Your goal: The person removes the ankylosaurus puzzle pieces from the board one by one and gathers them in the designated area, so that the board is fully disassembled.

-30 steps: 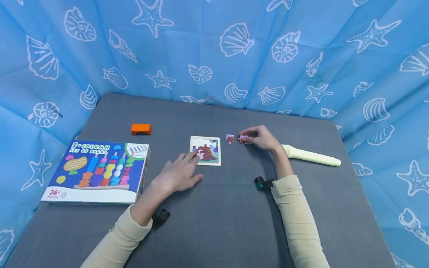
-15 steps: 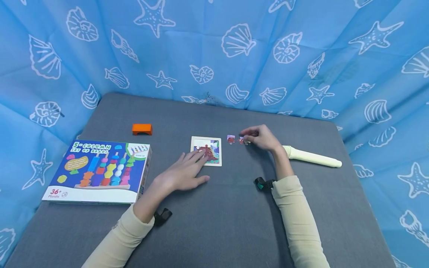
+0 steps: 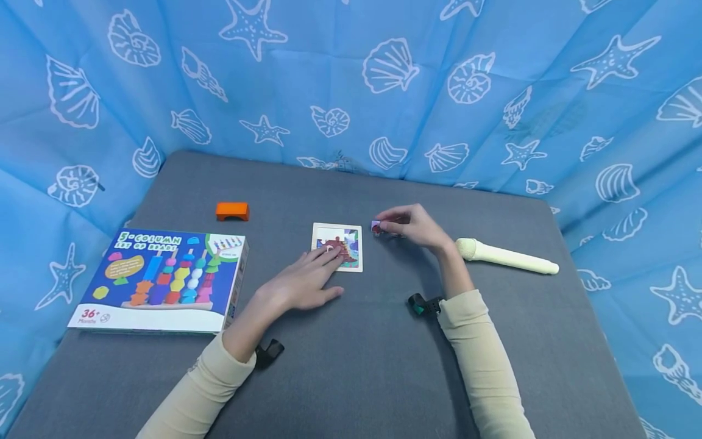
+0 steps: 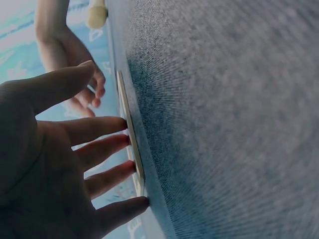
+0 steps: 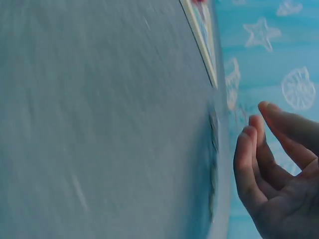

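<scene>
My left hand rests its straight fingertips on a small framed jigsaw puzzle with a reddish-brown animal picture. A pale patch shows at the puzzle's upper left. In the left wrist view, the fingertips meet the edge of the puzzle frame. To the right of the puzzle, my right hand hovers over a loose purple and red puzzle piece, partly covered by the fingers. The right wrist view shows the fingers bent and apart from the thumb, nothing between them. Other loose pieces are mostly hidden beneath this hand.
A boxed bead set lies on the left of the grey table. An orange block stands behind it. A cream toy microphone lies right of my right hand. A blue shell-print curtain borders the table.
My right hand has moved left, from the right-hand loose piece to over the left-hand one. My left hand has shifted slightly right on the puzzle.
</scene>
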Available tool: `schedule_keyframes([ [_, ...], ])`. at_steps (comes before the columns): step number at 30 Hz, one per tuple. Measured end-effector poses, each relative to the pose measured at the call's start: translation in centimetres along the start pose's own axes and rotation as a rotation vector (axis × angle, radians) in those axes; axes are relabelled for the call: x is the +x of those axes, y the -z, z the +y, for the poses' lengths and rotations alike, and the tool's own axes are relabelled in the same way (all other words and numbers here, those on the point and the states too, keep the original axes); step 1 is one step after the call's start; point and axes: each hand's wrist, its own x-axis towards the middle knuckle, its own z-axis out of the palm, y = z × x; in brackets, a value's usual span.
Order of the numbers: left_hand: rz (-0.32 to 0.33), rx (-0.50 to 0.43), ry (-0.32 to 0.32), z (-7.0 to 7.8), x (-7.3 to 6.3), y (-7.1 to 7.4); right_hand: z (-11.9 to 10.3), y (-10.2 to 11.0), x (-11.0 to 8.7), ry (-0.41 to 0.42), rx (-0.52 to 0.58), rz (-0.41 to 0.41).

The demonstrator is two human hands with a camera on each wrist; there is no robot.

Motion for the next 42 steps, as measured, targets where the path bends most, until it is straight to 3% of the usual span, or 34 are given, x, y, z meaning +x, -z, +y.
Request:
schedule_keyframes([
  [7, -0.006, -0.004, -0.002, 0.0, -0.1, 0.0, -1.5, -3.3, 1.6, 0.071, -0.027, -0.133],
  [12, 0.004, -0.006, -0.010, 0.0, -0.2, 0.1, -2.3, -4.6, 2.6, 0.090, -0.108, -0.161],
  [20, 0.002, -0.018, -0.007, 0.0, -0.2, 0.1, -3.1, -5.4, 3.3, 0.048, -0.230, -0.150],
  [31, -0.001, 0.001, 0.023, 0.3, -0.1, 0.0, -3.5, -6.0, 3.0, 0.069, -0.344, -0.085],
  [42, 0.005, -0.009, 0.051, 0.6, -0.2, 0.1, -3.5, -5.7, 2.4, 0.137, -0.328, 0.000],
])
